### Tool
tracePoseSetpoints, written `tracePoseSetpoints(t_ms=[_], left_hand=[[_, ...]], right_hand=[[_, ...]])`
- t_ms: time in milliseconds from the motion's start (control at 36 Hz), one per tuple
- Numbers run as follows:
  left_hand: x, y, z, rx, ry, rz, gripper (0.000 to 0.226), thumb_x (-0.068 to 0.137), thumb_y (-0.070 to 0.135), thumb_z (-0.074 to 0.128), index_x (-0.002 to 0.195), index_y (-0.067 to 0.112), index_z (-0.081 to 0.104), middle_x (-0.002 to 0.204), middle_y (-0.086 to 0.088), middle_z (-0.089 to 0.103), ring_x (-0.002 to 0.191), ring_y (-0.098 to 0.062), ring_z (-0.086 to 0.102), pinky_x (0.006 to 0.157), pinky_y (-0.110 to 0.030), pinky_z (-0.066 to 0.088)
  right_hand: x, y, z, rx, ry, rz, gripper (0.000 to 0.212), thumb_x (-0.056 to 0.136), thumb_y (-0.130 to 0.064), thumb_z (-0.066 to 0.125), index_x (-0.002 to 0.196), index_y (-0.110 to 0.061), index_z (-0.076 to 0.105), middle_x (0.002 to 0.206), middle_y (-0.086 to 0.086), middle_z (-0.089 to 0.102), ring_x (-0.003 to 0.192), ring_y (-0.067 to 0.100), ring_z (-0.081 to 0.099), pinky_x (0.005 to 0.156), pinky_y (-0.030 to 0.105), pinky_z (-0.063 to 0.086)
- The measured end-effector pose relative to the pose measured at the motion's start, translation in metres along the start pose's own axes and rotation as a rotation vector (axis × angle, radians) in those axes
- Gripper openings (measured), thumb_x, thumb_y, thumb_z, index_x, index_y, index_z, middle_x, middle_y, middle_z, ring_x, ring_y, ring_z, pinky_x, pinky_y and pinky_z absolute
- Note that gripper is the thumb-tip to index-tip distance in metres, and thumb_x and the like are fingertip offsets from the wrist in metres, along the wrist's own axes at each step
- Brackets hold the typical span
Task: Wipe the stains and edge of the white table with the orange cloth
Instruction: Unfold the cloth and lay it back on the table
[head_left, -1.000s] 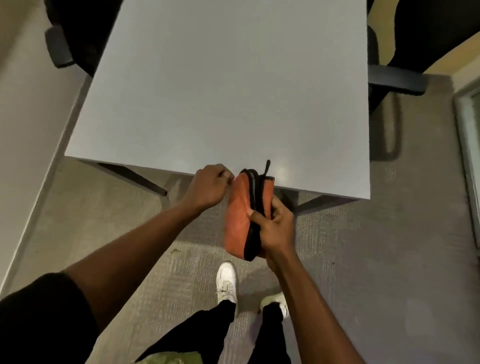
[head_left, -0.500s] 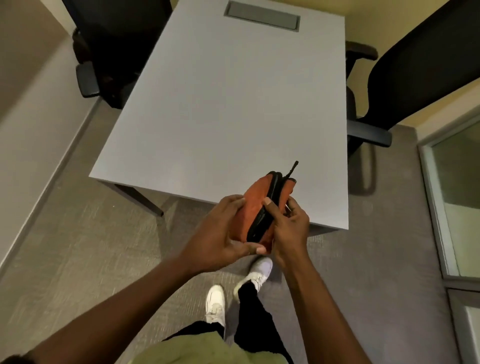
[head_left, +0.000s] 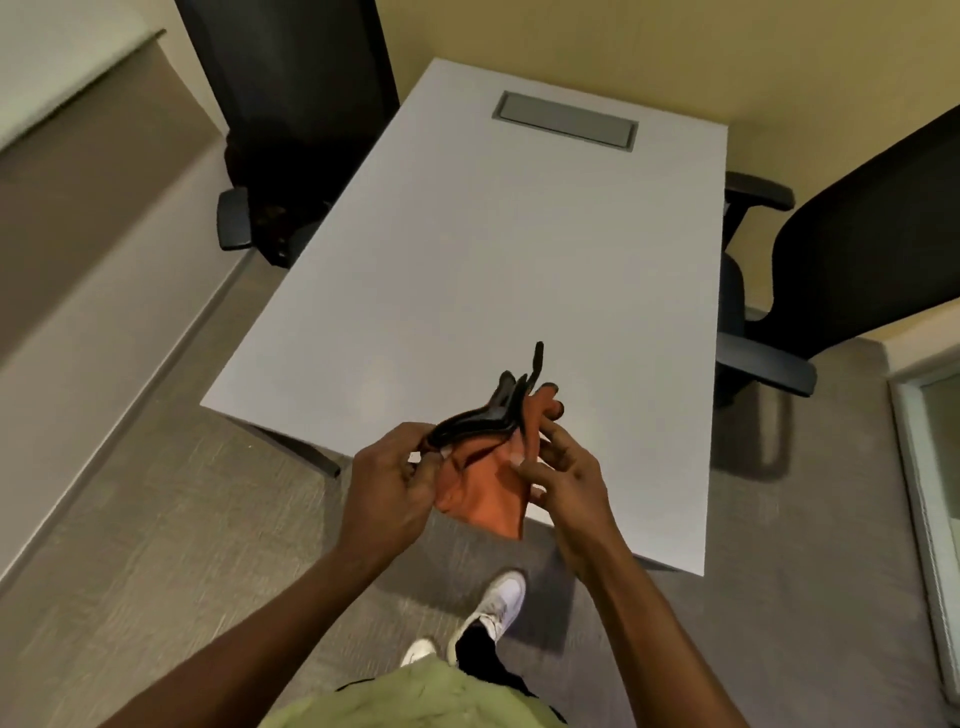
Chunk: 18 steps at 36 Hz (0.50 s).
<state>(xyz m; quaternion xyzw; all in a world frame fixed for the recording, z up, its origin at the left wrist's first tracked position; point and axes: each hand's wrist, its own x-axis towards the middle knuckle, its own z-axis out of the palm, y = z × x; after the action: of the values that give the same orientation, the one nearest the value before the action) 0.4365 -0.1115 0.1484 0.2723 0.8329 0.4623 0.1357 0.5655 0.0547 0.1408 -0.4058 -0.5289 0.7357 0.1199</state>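
The orange cloth (head_left: 485, 491) with black trim hangs in the air over the near edge of the white table (head_left: 483, 249). My left hand (head_left: 387, 491) pinches its left side at the black border. My right hand (head_left: 566, 475) holds its right side, fingers spread along the fabric. The cloth is partly unfolded between the two hands, and a black loop sticks up from its top. No stains show on the table top from here.
A grey cable hatch (head_left: 566, 119) is set in the table's far end. One black office chair (head_left: 291, 119) stands at the left side, another (head_left: 841, 249) at the right. A wall runs along the left, a glass panel (head_left: 935, 499) on the right.
The view has lifted and pulled back, showing the whole table. The cloth, folded and held upright by my right hand, is now gripped by both hands and spread partly open.
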Motion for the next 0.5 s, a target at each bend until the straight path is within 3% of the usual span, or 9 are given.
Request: tracePoseSetpoints(t_ms=[56, 167, 250, 306, 361, 417, 500], left_hand=[[0.014, 0.005, 0.005, -0.017, 0.043, -0.092, 0.019, 0.105, 0.006, 0.072, 0.116, 0.016, 0.084, 0.102, 0.008, 0.083, 0.100, 0.007, 0.074, 0.075, -0.013, 0.055], [0.039, 0.014, 0.014, -0.060, 0.092, -0.226, 0.013, 0.109, 0.023, 0.072, 0.113, 0.020, 0.084, 0.096, 0.014, 0.081, 0.094, 0.009, 0.074, 0.080, -0.019, 0.058], [0.053, 0.017, 0.017, -0.082, 0.121, -0.304, 0.021, 0.110, 0.036, 0.070, 0.119, 0.022, 0.083, 0.099, 0.011, 0.082, 0.098, -0.006, 0.078, 0.094, -0.039, 0.065], [0.060, 0.019, 0.015, -0.093, 0.136, -0.334, 0.026, 0.111, 0.038, 0.068, 0.121, 0.020, 0.082, 0.101, 0.005, 0.083, 0.100, -0.017, 0.080, 0.098, -0.047, 0.066], [0.068, 0.019, 0.012, -0.119, 0.154, -0.374, 0.025, 0.111, 0.037, 0.069, 0.114, 0.017, 0.082, 0.098, 0.001, 0.084, 0.098, -0.023, 0.081, 0.097, -0.053, 0.067], [0.076, 0.016, 0.007, -0.140, 0.174, -0.427, 0.026, 0.110, 0.037, 0.070, 0.107, 0.014, 0.083, 0.094, -0.003, 0.084, 0.095, -0.027, 0.082, 0.096, -0.058, 0.067], [0.090, 0.010, 0.000, -0.220, 0.211, -0.499, 0.019, 0.107, 0.035, 0.074, 0.091, 0.027, 0.080, 0.094, -0.003, 0.085, 0.096, -0.026, 0.083, 0.097, -0.055, 0.067]], right_hand=[[0.008, -0.005, -0.004, -0.088, -0.041, 0.002, 0.069, 0.094, 0.002, 0.072, 0.140, -0.049, 0.061, 0.131, -0.011, 0.074, 0.119, 0.018, 0.073, 0.081, 0.033, 0.066], [0.023, -0.015, -0.012, -0.239, -0.132, -0.011, 0.081, 0.092, 0.001, 0.072, 0.131, -0.066, 0.049, 0.136, -0.013, 0.067, 0.122, 0.018, 0.069, 0.096, 0.046, 0.065], [0.035, -0.028, -0.017, -0.333, -0.194, 0.029, 0.087, 0.094, -0.002, 0.074, 0.151, -0.057, 0.037, 0.129, -0.008, 0.063, 0.114, 0.018, 0.069, 0.085, 0.036, 0.068], [0.045, -0.033, -0.019, -0.368, -0.184, 0.047, 0.090, 0.092, -0.003, 0.077, 0.162, -0.044, 0.038, 0.133, 0.000, 0.065, 0.112, 0.023, 0.072, 0.086, 0.039, 0.068], [0.055, -0.036, -0.020, -0.369, -0.146, 0.048, 0.085, 0.092, -0.007, 0.079, 0.162, -0.038, 0.043, 0.130, 0.004, 0.070, 0.109, 0.025, 0.075, 0.089, 0.044, 0.068], [0.066, -0.039, -0.018, -0.341, -0.107, 0.057, 0.078, 0.092, -0.011, 0.081, 0.158, -0.038, 0.049, 0.122, 0.006, 0.075, 0.104, 0.024, 0.078, 0.086, 0.041, 0.068], [0.083, -0.042, -0.012, -0.281, -0.054, 0.062, 0.071, 0.092, -0.015, 0.084, 0.151, -0.042, 0.054, 0.112, 0.012, 0.078, 0.098, 0.025, 0.080, 0.086, 0.040, 0.068]])
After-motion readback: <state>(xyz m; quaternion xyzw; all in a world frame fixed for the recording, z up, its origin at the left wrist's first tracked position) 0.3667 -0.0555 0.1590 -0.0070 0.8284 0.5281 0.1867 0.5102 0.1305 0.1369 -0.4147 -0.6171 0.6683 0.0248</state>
